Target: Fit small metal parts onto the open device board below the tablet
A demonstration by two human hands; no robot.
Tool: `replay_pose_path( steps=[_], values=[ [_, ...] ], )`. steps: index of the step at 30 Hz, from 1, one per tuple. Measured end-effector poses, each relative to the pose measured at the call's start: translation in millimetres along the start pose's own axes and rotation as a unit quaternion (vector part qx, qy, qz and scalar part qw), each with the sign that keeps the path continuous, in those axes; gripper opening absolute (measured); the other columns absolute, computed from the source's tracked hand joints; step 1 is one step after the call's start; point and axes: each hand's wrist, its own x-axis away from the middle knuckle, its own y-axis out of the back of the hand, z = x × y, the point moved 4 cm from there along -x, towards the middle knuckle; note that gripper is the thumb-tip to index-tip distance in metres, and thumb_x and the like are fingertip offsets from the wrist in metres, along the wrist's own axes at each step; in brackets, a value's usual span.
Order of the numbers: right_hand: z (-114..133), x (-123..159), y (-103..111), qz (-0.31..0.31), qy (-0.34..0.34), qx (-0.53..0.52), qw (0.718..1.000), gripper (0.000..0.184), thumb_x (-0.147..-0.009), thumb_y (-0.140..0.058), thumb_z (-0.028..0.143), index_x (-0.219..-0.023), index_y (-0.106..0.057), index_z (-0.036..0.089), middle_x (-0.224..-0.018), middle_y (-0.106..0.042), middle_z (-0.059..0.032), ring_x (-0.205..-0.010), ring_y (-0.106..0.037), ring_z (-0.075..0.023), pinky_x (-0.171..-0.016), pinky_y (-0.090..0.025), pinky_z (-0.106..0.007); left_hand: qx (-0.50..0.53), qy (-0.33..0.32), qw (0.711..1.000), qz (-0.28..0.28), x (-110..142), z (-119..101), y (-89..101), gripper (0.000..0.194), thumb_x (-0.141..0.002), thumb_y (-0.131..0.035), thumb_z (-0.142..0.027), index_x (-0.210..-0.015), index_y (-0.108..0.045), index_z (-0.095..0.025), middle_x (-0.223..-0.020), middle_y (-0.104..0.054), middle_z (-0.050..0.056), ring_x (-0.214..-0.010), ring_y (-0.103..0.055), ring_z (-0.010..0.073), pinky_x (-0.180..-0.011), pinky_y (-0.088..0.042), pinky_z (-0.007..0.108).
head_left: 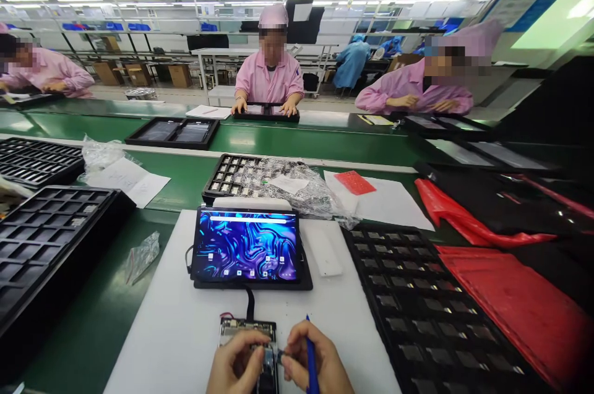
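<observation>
Head view: left hand [237,362] pinches circuit board [248,335], right hand [312,362] grips blue pen [311,362], wrists cropped.

Green bench [93,313] — white mat [176,332], black trays [46,239], loose papers [134,180], plastic bag [142,255].

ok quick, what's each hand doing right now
Left hand: fingers curled on the circuit board, steadying it.
Right hand: shut on a blue pen, fingertips pinching a small part at the board.
</observation>
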Motion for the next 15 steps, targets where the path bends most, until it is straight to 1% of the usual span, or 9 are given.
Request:
replay_pose_path(
  steps=[3, 6, 9, 15],
  values=[
    [0.3, 2.4, -2.1, 0.009, -0.004, 0.012, 1.0, 0.034, -0.059, -0.081, 0.029, -0.073, -0.05, 0.021, -0.066, -0.057, 0.0049, -0.054, -0.056, -0.0104, -0.056, -0.046, -0.024, -0.007, -0.007, 1.0, 0.014, -0.3, -5.0, -0.3, 0.051, -0.075, -0.056, -0.068, -0.078, -0.072, -0.02, -0.064, -0.064, 0.003, -0.053, -0.053, 0.0133, -0.052, -0.044, 0.02],
    [-1.0, 5.2, -2.5, -0.003, 0.004, 0.032, 0.999, 0.031, -0.06, -0.079, 0.023, -0.073, -0.051, 0.021, -0.065, -0.055, 0.0052, -0.055, -0.054, -0.0106, -0.057, -0.044, -0.023, -0.029, -0.021, 0.999, 0.023, -0.2, -10.8, -0.4, 0.051, -0.076, -0.054, -0.067, -0.077, -0.072, -0.02, -0.066, -0.066, 0.004, -0.056, -0.054, 0.015, -0.054, -0.044, 0.022],
    [-1.9, 7.3, -1.0, -0.023, 0.021, 0.037, 0.999, 0.028, -0.06, -0.078, 0.022, -0.073, -0.052, 0.02, -0.062, -0.054, 0.0057, -0.055, -0.054, -0.0108, -0.057, -0.043, -0.023, -0.044, -0.015, 0.998, 0.034, 0.1, -12.3, -0.8, 0.052, -0.077, -0.052, -0.067, -0.077, -0.072, -0.02, -0.066, -0.065, 0.004, -0.056, -0.053, 0.0157, -0.053, -0.043, 0.023],
    [-7.3, 7.0, -0.5, 0.023, -0.011, 0.024, 0.999, 0.03, -0.06, -0.078, 0.021, -0.075, -0.052, 0.02, -0.064, -0.056, 0.0062, -0.052, -0.053, -0.0084, -0.053, -0.043, -0.02, -0.015, 0.005, 0.998, 0.057, -0.8, -6.2, -2.8, 0.052, -0.075, -0.054, -0.068, -0.075, -0.072, -0.02, -0.063, -0.064, 0.003, -0.056, -0.053, 0.0148, -0.053, -0.043, 0.021]
  ],
)
